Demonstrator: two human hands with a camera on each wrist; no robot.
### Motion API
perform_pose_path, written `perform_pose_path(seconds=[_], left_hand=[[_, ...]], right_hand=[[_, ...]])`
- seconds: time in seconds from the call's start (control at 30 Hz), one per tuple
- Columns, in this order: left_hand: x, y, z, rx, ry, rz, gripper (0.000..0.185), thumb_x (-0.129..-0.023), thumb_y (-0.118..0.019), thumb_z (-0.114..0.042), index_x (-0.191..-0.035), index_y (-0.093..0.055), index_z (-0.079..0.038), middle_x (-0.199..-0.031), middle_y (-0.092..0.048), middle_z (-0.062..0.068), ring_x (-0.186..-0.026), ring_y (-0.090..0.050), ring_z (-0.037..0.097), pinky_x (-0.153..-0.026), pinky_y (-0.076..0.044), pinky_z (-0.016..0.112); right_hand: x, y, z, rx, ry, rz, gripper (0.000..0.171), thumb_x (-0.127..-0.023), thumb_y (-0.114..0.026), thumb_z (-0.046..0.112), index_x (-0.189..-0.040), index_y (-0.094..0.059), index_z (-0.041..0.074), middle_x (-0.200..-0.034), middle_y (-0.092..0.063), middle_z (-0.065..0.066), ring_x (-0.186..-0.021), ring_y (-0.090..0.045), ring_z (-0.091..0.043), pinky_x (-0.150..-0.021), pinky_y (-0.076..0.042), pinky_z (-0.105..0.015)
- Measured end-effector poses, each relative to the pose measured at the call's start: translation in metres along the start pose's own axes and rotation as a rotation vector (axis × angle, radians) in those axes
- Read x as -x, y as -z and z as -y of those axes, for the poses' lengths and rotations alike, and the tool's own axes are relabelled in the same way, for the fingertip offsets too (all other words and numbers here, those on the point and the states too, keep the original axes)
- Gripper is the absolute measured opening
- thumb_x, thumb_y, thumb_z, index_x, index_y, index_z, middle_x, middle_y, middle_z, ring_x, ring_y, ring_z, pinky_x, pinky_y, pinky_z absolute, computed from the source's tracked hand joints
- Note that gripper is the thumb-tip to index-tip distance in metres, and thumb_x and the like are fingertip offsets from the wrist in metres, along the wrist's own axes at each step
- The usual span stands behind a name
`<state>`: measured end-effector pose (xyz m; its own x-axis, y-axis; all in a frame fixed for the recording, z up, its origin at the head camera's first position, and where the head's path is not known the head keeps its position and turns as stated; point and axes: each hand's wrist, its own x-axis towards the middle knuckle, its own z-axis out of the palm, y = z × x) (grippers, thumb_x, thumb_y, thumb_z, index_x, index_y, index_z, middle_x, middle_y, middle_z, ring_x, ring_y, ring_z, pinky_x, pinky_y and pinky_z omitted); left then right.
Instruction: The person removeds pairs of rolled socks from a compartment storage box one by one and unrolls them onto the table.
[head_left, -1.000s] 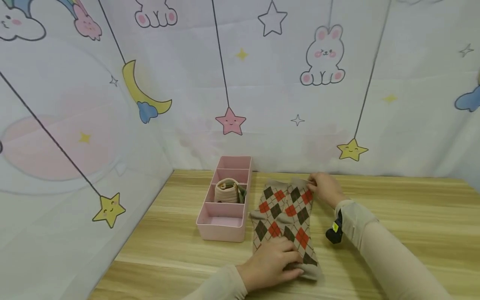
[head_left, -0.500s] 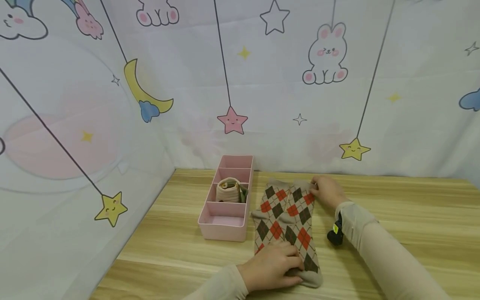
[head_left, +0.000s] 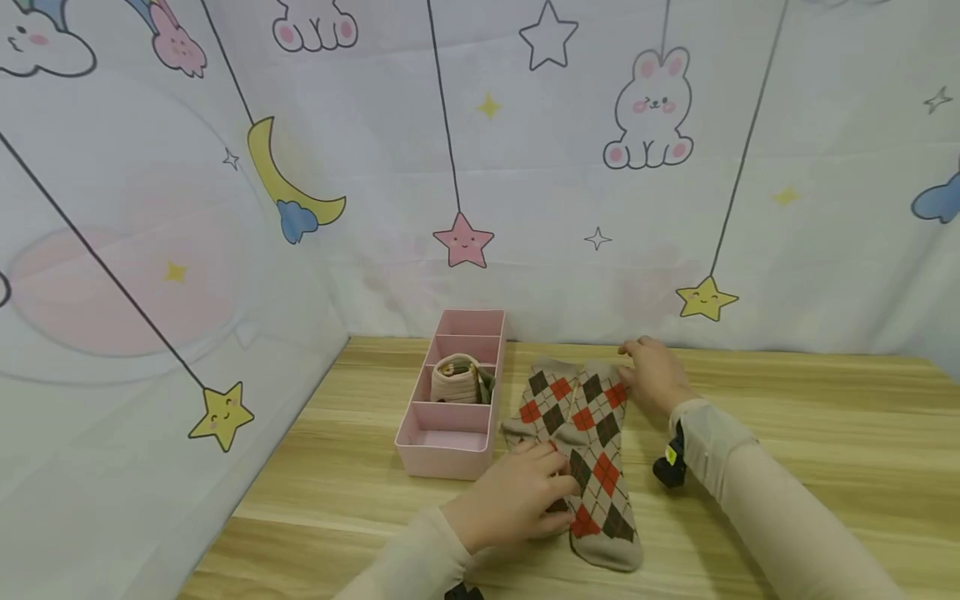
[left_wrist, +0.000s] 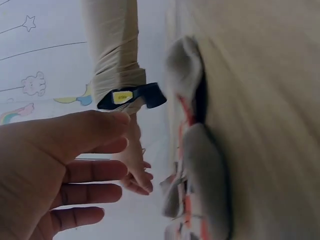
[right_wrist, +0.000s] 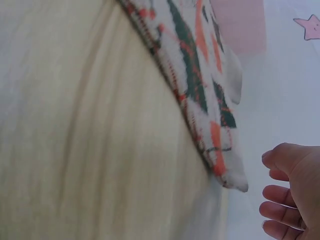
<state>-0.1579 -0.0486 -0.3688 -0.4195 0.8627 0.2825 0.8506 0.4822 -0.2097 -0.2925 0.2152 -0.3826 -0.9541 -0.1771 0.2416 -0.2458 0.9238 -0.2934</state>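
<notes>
Two beige argyle socks with red and dark green diamonds lie flat side by side: the right sock (head_left: 603,479) shows whole, while the left sock (head_left: 542,402) is partly covered by my left hand (head_left: 517,496). In the left wrist view that hand's fingers are loosely bent with nothing between them, and the plain sock ends (left_wrist: 202,170) lie beside it. My right hand (head_left: 656,375) is at the far right corner of the socks. The right wrist view shows its relaxed fingers (right_wrist: 280,197) apart from the sock fabric (right_wrist: 195,90).
A pink divided box (head_left: 446,462) stands left of the socks, with a rolled beige sock bundle (head_left: 453,386) in one compartment. Wood-grain tabletop (head_left: 810,408) extends right. A printed white curtain (head_left: 555,283) hangs behind the table and along its left side.
My left hand has shifted left and slightly up from the near end of the right sock, uncovering it. My right hand has let go of the far sock corner and lifted slightly.
</notes>
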Motion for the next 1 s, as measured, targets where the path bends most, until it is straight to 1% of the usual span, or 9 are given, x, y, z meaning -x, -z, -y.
perform_pose_path(seconds=[0.1,0.3,0.33,0.5,0.6,0.7,0.83,0.93,1.0], left_hand=[[0.004,0.014,0.008,-0.03,0.043,0.012,0.026,-0.085,-0.069,-0.045,-0.101,-0.069,-0.024,-0.1,-0.062,-0.009,-0.098,-0.058,0.008,-0.093,-0.046,0.027],[0.012,0.037,0.025,-0.015,0.129,-0.001,0.03,-0.082,-0.073,-0.043,-0.102,-0.068,-0.021,-0.099,-0.061,-0.006,-0.095,-0.057,0.011,-0.09,-0.048,0.03],[0.014,0.04,0.028,-0.001,0.148,0.0,0.032,-0.08,-0.074,-0.042,-0.103,-0.068,-0.021,-0.099,-0.061,-0.005,-0.095,-0.056,0.012,-0.087,-0.047,0.029],[0.024,0.052,0.045,0.033,0.26,0.005,0.047,-0.07,-0.082,-0.044,-0.107,-0.067,-0.02,-0.096,-0.059,-0.002,-0.093,-0.055,0.016,-0.085,-0.045,0.032],[0.032,0.055,0.056,0.041,0.316,0.01,0.049,-0.068,-0.083,-0.042,-0.106,-0.066,-0.016,-0.096,-0.059,0.0,-0.096,-0.056,0.019,-0.088,-0.044,0.036],[0.04,0.057,0.068,0.068,0.377,0.046,0.051,-0.069,-0.083,-0.04,-0.107,-0.064,-0.011,-0.103,-0.061,0.006,-0.103,-0.056,0.026,-0.094,-0.044,0.044],[0.049,0.058,0.082,0.13,0.494,0.153,0.057,-0.068,-0.085,-0.039,-0.109,-0.062,-0.007,-0.111,-0.059,0.012,-0.108,-0.055,0.033,-0.098,-0.041,0.052],[0.054,0.057,0.09,0.139,0.563,0.221,0.061,-0.066,-0.086,-0.039,-0.109,-0.06,-0.005,-0.113,-0.059,0.015,-0.11,-0.053,0.035,-0.098,-0.039,0.052],[0.058,0.055,0.094,0.127,0.588,0.242,0.064,-0.065,-0.087,-0.04,-0.111,-0.059,-0.004,-0.114,-0.059,0.017,-0.112,-0.053,0.036,-0.099,-0.038,0.053]], right_hand=[[-0.002,0.002,0.007,0.017,0.023,-0.017,0.035,-0.094,-0.059,0.02,-0.122,-0.059,-0.001,-0.117,-0.06,-0.023,-0.109,-0.056,-0.041,-0.092,-0.047,-0.053],[-0.006,0.004,0.019,0.022,0.056,-0.037,0.035,-0.094,-0.059,0.022,-0.121,-0.06,0.0,-0.113,-0.062,-0.02,-0.105,-0.059,-0.037,-0.09,-0.049,-0.05],[-0.006,0.005,0.022,0.017,0.059,-0.036,0.035,-0.095,-0.059,0.023,-0.121,-0.06,0.0,-0.113,-0.063,-0.02,-0.105,-0.059,-0.037,-0.089,-0.049,-0.049],[-0.012,0.006,0.038,-0.022,0.083,0.0,0.039,-0.098,-0.054,0.028,-0.123,-0.06,0.0,-0.116,-0.062,-0.02,-0.108,-0.058,-0.037,-0.092,-0.048,-0.05],[-0.014,0.007,0.052,-0.04,0.116,0.026,0.041,-0.099,-0.052,0.031,-0.123,-0.061,0.0,-0.117,-0.062,-0.02,-0.109,-0.058,-0.036,-0.092,-0.048,-0.05],[-0.015,0.006,0.067,-0.075,0.148,0.059,0.042,-0.099,-0.052,0.032,-0.125,-0.06,0.0,-0.119,-0.062,-0.02,-0.108,-0.059,-0.035,-0.091,-0.049,-0.049],[-0.016,0.003,0.087,-0.177,0.212,0.094,0.042,-0.098,-0.053,0.031,-0.128,-0.057,0.001,-0.121,-0.061,-0.019,-0.109,-0.059,-0.034,-0.091,-0.05,-0.047],[-0.017,0.002,0.104,-0.255,0.267,0.131,0.045,-0.098,-0.053,0.032,-0.131,-0.055,0.001,-0.123,-0.061,-0.019,-0.111,-0.059,-0.033,-0.092,-0.05,-0.047],[-0.018,0.0,0.115,-0.281,0.297,0.159,0.047,-0.098,-0.054,0.033,-0.131,-0.054,0.001,-0.124,-0.061,-0.018,-0.112,-0.059,-0.033,-0.093,-0.05,-0.046]])
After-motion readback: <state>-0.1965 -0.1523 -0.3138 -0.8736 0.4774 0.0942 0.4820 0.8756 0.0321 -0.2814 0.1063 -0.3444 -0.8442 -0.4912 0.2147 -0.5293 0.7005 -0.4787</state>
